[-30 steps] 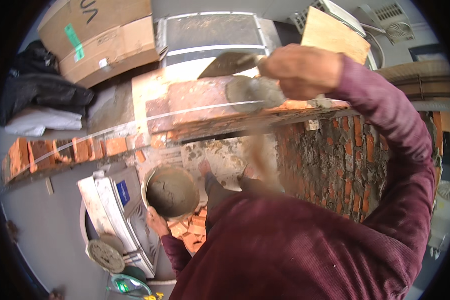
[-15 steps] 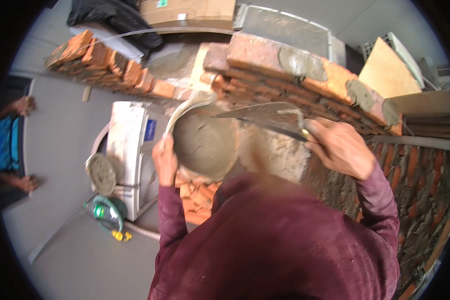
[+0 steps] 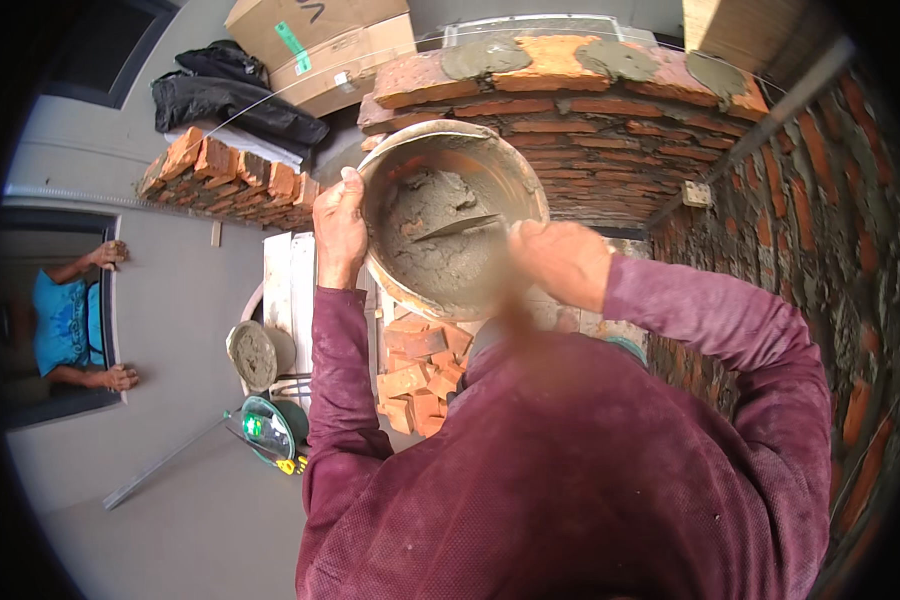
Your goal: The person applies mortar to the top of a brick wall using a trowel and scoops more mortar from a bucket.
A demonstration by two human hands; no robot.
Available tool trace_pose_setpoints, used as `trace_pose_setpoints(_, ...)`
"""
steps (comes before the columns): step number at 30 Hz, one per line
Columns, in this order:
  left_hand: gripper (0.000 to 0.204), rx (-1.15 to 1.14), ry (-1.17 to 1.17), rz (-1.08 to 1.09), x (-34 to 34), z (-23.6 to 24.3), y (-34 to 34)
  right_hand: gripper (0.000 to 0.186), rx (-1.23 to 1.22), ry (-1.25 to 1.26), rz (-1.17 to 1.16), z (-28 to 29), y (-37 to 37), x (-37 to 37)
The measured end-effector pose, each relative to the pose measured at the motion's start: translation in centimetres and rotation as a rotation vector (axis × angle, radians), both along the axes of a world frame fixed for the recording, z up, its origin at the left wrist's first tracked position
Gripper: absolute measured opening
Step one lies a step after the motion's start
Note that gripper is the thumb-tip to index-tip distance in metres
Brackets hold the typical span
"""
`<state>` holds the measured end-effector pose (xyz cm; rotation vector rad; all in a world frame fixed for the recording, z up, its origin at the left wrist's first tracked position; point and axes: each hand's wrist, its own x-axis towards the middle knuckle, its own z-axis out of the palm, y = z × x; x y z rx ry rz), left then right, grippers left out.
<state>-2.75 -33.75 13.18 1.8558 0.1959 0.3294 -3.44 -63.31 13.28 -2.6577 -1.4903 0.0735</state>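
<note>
A round bucket (image 3: 380,260) of wet grey mortar (image 3: 440,272) is raised in front of me. My left hand (image 3: 340,225) is closed on its left rim, thumb on top. At its right side my right hand (image 3: 560,260) is closed on a trowel; the trowel's blade (image 3: 450,228) is sunk in the mortar, and the handle is mostly hidden. Just beyond the bucket runs a low brick wall (image 3: 610,135), with several grey mortar patches (image 3: 615,62) and a taut string along its top.
Loose bricks (image 3: 410,385) lie below the bucket. A broken brick row (image 3: 215,165) stands at left, a mortared brick wall (image 3: 800,250) at right. A cardboard box (image 3: 350,40), black bags (image 3: 220,105), a mortar container (image 3: 255,355) and a green basin (image 3: 280,425) surround me. A person (image 3: 65,320) leans through a window.
The trowel has moved from above the wall down into the bucket's mortar. The bucket has been lifted up and toward the wall, with my left hand still on its rim.
</note>
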Motion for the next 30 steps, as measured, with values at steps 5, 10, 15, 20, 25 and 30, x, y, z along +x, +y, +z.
trace_pose_setpoints(5,0.048,0.083,0.049,-0.135,-0.5,1.6,-5.5,0.015,0.055,-0.132,-0.219,3.4,-3.8,-0.3)
trace_pose_setpoints(10,0.050,0.237,-0.079,-0.252,1.0,2.4,-7.0,0.020,-0.036,-0.043,-0.177,0.0,-4.1,-4.3)
trace_pose_setpoints(15,0.051,0.215,-0.210,-0.267,1.6,1.6,-6.5,0.017,-0.149,0.021,-0.327,3.4,-7.3,-4.5)
trace_pose_setpoints(20,0.051,0.301,-0.202,-0.322,1.8,4.1,-9.8,0.015,0.003,0.076,-0.446,0.4,-4.1,-2.9)
trace_pose_setpoints(25,0.051,0.284,-0.193,-0.308,3.9,2.5,-8.2,0.017,-0.044,0.368,-0.346,2.0,-2.7,-4.2)
trace_pose_setpoints(30,0.048,0.185,-0.193,-0.389,3.6,1.5,-5.3,0.023,-0.076,0.610,-0.522,3.6,-3.3,-3.0)
